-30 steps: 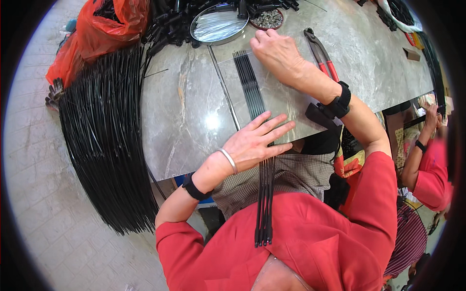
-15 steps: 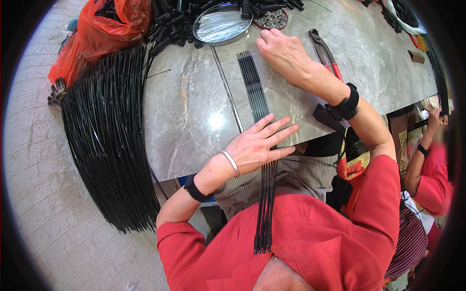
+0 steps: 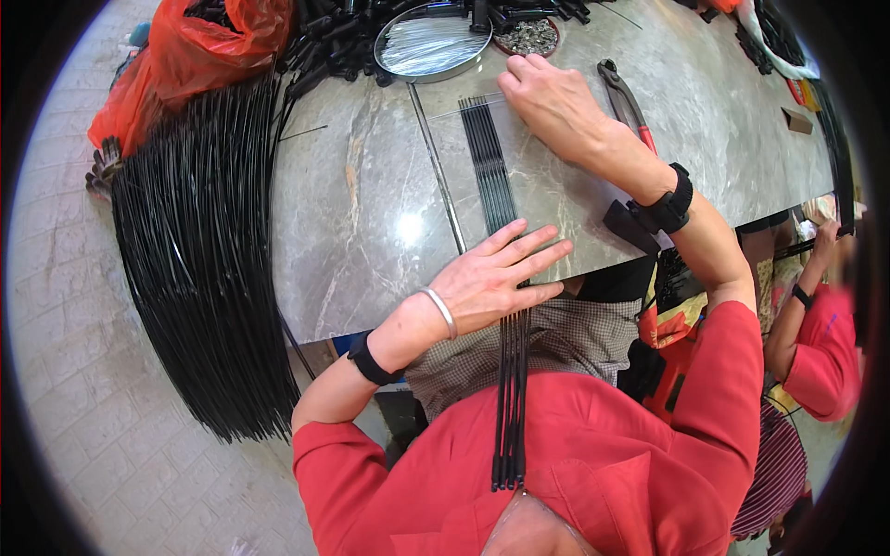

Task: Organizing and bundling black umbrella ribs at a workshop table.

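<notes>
Several thin black rods (image 3: 493, 176) lie side by side in a flat row on the stone-topped table, their near ends reaching past its edge over my lap. My left hand (image 3: 496, 276) rests flat across them near that edge, fingers spread. A thin pale wire (image 3: 447, 113) crosses the far ends of the row. At the wire's right end my right hand (image 3: 552, 100) is closed in a pinch on it; the fingertips are partly hidden. A dark metal bar (image 3: 436, 167) lies to the left of the rods.
Red-handled pincers (image 3: 627, 100) lie right of my right hand. Beyond stand a round metal tray (image 3: 436, 72) of pale wires and a small dish (image 3: 527, 39) of metal bits. A big bundle of black rods (image 3: 199, 269) hangs off the left edge, near a red bag (image 3: 218, 56).
Both hands keep nearly the same pose on the rods and wire. The whole view has shifted slightly; no clear movement of the rods shows.
</notes>
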Demonstrator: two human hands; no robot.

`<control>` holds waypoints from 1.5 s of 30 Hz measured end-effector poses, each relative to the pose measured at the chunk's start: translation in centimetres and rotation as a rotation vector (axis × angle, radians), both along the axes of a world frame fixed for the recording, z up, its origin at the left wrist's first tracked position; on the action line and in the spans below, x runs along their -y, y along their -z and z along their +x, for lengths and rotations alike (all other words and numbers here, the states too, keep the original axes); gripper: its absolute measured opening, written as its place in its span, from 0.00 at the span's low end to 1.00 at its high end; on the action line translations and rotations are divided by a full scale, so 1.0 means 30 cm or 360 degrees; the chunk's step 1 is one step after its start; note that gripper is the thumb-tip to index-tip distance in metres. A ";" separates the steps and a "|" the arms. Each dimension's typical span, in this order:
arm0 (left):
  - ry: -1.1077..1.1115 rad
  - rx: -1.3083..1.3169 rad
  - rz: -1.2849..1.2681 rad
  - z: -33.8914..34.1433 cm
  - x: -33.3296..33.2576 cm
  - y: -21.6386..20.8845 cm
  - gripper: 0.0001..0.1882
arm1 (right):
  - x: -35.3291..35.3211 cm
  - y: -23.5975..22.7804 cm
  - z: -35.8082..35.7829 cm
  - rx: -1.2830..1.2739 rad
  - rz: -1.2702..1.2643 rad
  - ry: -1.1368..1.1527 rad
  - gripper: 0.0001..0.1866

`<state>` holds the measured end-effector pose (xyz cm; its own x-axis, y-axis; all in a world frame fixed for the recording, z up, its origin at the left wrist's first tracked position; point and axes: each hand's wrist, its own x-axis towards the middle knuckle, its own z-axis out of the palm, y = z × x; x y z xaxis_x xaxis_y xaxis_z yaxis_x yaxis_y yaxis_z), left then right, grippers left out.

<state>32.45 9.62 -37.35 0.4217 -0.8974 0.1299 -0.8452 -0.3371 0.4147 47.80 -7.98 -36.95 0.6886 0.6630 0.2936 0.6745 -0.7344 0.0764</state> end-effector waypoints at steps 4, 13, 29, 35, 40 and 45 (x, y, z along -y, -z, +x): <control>-0.0008 0.0005 -0.0036 -0.003 -0.001 0.008 0.24 | -0.001 -0.009 -0.001 0.0031 -0.0019 -0.0054 0.06; 0.0005 0.0004 -0.0041 -0.002 -0.003 0.004 0.25 | -0.029 0.000 -0.003 0.0084 -0.0011 -0.0081 0.06; -0.0003 0.0061 -0.0097 0.000 -0.003 0.013 0.24 | -0.024 -0.027 0.030 -0.0216 0.0302 -0.0128 0.09; 0.0011 0.0065 -0.0068 -0.001 -0.008 0.004 0.24 | 0.029 -0.012 -0.012 -0.0278 0.0277 -0.0011 0.14; 0.0011 0.0059 -0.0073 -0.011 -0.010 0.013 0.24 | 0.011 0.009 -0.048 -0.0093 0.0181 -0.0094 0.17; 0.0019 0.0091 -0.0101 -0.018 -0.006 0.029 0.22 | 0.000 0.015 -0.063 -0.0016 0.0206 -0.0120 0.17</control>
